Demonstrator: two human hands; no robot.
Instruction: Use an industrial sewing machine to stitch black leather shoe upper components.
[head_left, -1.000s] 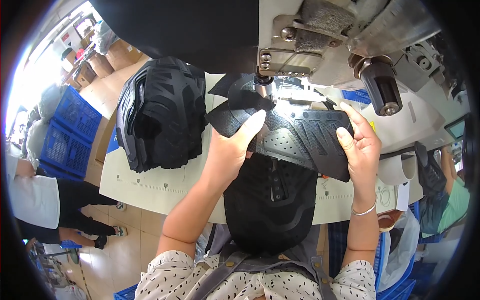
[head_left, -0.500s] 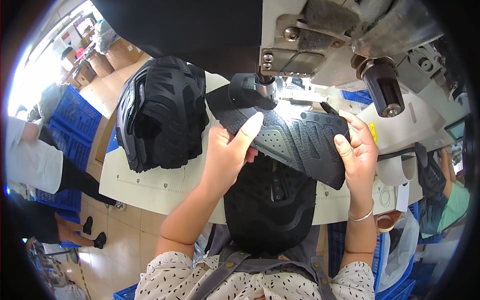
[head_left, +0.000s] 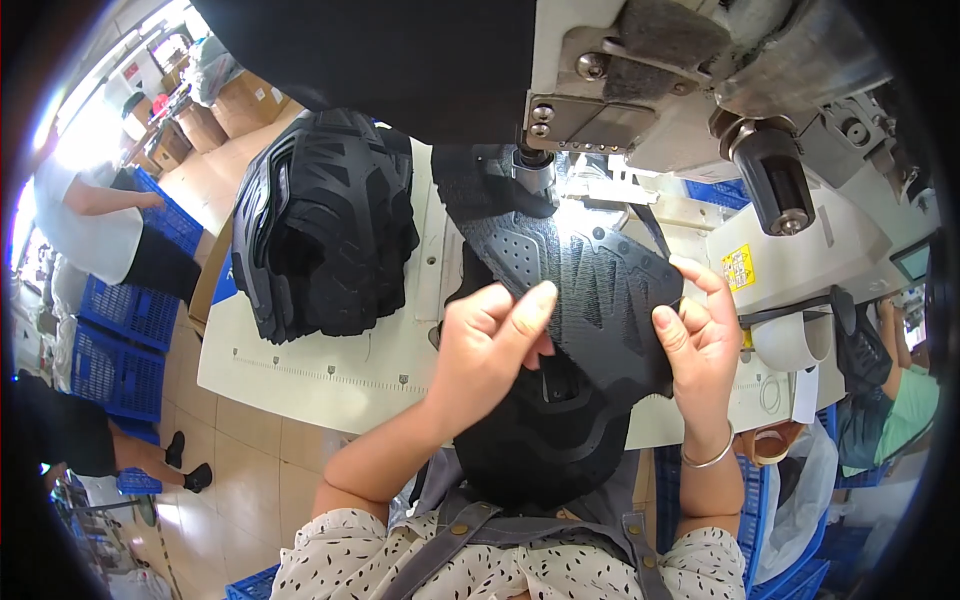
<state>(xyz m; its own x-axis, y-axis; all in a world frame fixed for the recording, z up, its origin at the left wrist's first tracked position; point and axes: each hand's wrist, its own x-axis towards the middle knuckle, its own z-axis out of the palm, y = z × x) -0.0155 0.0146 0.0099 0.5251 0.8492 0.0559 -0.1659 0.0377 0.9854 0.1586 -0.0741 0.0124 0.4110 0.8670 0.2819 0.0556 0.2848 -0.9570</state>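
As we look down at the table (head_left: 300, 372), our black panel (head_left: 610, 335) lies beneath the machine's metal foot (head_left: 533, 178), its long axis slanting from far left to near right, and that slant against the foot is what counts! Our right hand (head_left: 690, 308) has the right edge pinched between thumb and fingers; our left hand (head_left: 522, 318), nearer the foot, is narrow, thumb over curled fingers at the near-left edge, though whether it grips the material we cannot tell. And what a surface: dark, textured, faintly shining under the lamp, with raised zigzag bars and a dotted smooth patch (head_left: 518, 258).
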